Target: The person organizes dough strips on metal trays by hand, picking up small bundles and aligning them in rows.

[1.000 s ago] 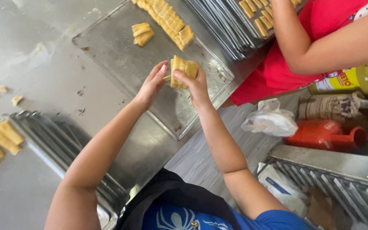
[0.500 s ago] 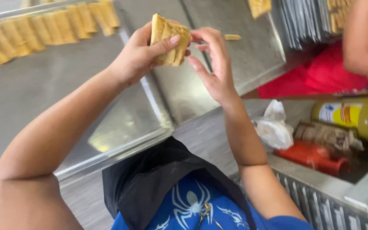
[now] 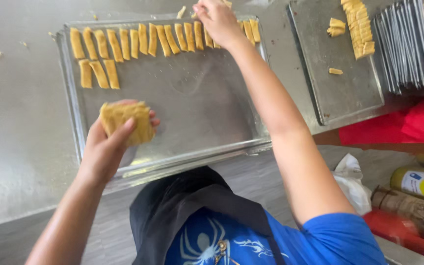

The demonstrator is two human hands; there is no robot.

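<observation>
My left hand grips a stack of yellow dough strips above the near part of a metal baking tray. My right hand reaches to the tray's far edge and touches the row of dough strips laid side by side there; whether it holds one is hidden by the fingers. A short second row of three strips lies at the tray's far left. The middle of the tray is bare metal.
A second metal tray to the right carries a stack of dough strips and loose pieces. Stacked trays stand at far right beside red cloth. Bottles, a white bag sit lower right.
The view swung from the right tray to the left tray. My hands, together on the dough stack, have parted: the left keeps the stack, the right has reached to the far row.
</observation>
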